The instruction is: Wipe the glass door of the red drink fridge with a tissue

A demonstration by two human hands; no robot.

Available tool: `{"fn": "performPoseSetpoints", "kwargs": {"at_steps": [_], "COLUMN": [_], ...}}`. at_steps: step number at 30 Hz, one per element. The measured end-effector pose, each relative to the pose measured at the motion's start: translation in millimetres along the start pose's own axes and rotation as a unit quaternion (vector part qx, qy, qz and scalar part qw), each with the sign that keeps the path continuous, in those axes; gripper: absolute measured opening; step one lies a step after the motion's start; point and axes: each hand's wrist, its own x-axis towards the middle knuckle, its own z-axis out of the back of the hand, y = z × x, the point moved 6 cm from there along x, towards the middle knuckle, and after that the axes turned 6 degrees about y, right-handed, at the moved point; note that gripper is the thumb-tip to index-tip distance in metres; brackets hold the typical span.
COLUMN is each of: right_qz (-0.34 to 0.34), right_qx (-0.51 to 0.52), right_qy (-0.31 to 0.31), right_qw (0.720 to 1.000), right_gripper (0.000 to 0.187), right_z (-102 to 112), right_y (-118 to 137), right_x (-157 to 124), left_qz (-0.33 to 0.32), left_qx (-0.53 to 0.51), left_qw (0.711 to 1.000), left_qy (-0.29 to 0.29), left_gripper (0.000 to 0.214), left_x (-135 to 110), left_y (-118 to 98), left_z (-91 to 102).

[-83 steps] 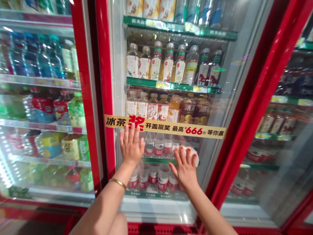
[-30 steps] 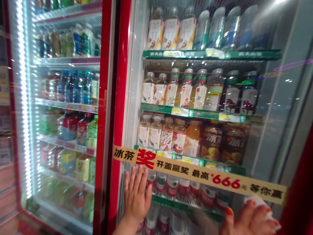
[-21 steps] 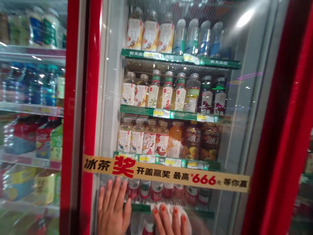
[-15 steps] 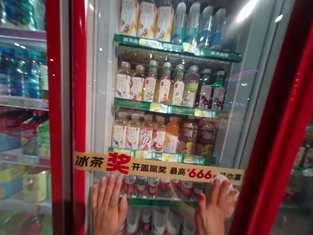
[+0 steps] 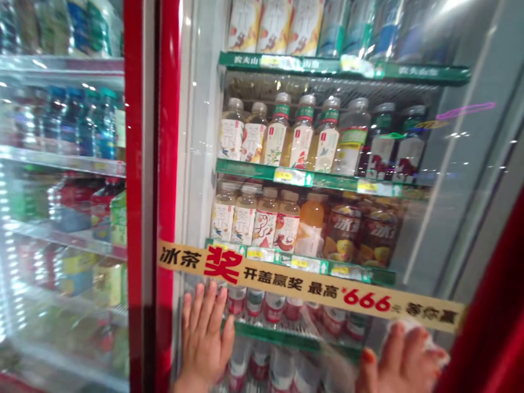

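Note:
My left hand (image 5: 207, 335) lies with its fingers stretched out on the glass door (image 5: 442, 218) of a red-framed drinks cooler, just below a tan strip (image 5: 286, 281) with black and red lettering. At the lower right, my right hand (image 5: 403, 363) presses a crumpled white tissue (image 5: 430, 344) to the glass under the strip's right end. The tissue is partly hidden beneath the fingers, and the lower part of this hand is cut off by the frame.
Behind the glass, bottled drinks (image 5: 301, 136) and cartons stand on green-edged shelves (image 5: 335, 180). A red door frame (image 5: 170, 136) rises at the left, beside another cooler with blue bottles (image 5: 84, 123). Another red frame edge (image 5: 487, 316) slants at the right.
The view has shifted, so the cooler and both hands appear farther right. My right hand sits lower and farther right along the glass, below the strip's lettering it partly covered before.

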Motion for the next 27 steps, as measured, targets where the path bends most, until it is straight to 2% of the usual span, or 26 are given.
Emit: {"fn": "performPoseSetpoints", "kwargs": {"at_steps": [2, 3, 5, 7, 8, 9, 11, 13, 14, 15, 17, 18, 19, 21, 22, 23, 24, 25, 27], "right_qz": [-0.021, -0.001, 0.103, 0.239, 0.277, 0.286, 0.231, 0.129, 0.077, 0.016, -0.024, -0.001, 0.053, 0.205, 0.277, 0.324, 0.335, 0.312, 0.183], "right_qx": [0.009, 0.004, -0.018, -0.039, -0.049, -0.057, -0.067, -0.056, -0.042, -0.020, -0.003, -0.007, -0.017, -0.039, -0.047, -0.055, -0.064, -0.069, -0.064], "right_qy": [0.004, 0.008, 0.023, 0.036, 0.034, 0.027, 0.015, 0.019, 0.023, 0.011, -0.007, -0.006, 0.004, 0.025, 0.026, 0.020, 0.008, -0.002, -0.003], "right_qw": [1.000, 1.000, 0.994, 0.970, 0.959, 0.956, 0.970, 0.990, 0.996, 1.000, 1.000, 1.000, 0.998, 0.978, 0.959, 0.944, 0.940, 0.948, 0.981], "right_gripper": [0.079, 0.079, 0.082, 0.081, 0.078, 0.076, 0.077, 0.080, 0.079, 0.076, 0.074, 0.075, 0.076, 0.077, 0.076, 0.075, 0.074, 0.075, 0.080], "right_z": [2, -1, -16, -35, -42, -44, -36, -16, -5, 6, 18, 16, 10, -10, -19, -25, -27, -26, -14], "right_y": [17, 36, 80, 107, 107, 97, 58, 20, 8, 4, 24, 46, 72, 114, 124, 123, 111, 91, 43], "right_x": [30, 32, 9, -38, -61, -75, -72, -34, -8, 17, 51, 55, 50, 12, -14, -38, -54, -59, -36], "left_qz": [0.002, 0.002, -0.002, -0.010, -0.013, -0.016, -0.018, -0.016, -0.015, -0.011, -0.001, 0.002, 0.005, 0.007, 0.006, 0.004, 0.002, 0.000, -0.002], "left_qx": [0.000, -0.004, -0.011, -0.015, -0.017, -0.018, -0.018, -0.015, -0.013, -0.012, -0.017, -0.022, -0.029, -0.040, -0.040, -0.035, -0.027, -0.018, -0.002], "left_qw": [1.000, 1.000, 1.000, 1.000, 1.000, 1.000, 1.000, 1.000, 1.000, 1.000, 1.000, 1.000, 1.000, 0.999, 0.999, 0.999, 1.000, 1.000, 1.000], "left_qy": [0.005, 0.006, 0.007, 0.002, 0.002, 0.001, 0.000, -0.001, -0.001, -0.002, -0.001, 0.000, 0.001, 0.000, -0.001, -0.001, -0.001, -0.002, -0.005], "left_gripper": [0.081, 0.081, 0.082, 0.081, 0.081, 0.080, 0.080, 0.082, 0.083, 0.084, 0.085, 0.084, 0.083, 0.081, 0.081, 0.080, 0.080, 0.079, 0.079], "left_x": [-2, -2, -3, -3, -3, -3, -3, -3, -4, -4, -6, -6, -7, -6, -6, -5, -4, -3, 0], "left_y": [2, 2, 3, 4, 4, 4, 3, 3, 4, 4, 6, 7, 8, 8, 7, 6, 4, 3, -1], "left_z": [-1.1, -1.5, -2.0, -2.0, -2.1, -2.2, -2.2, -2.4, -2.5, -2.8, -3.7, -4.1, -4.3, -4.1, -3.7, -3.2, -2.6, -2.0, -1.3]}}
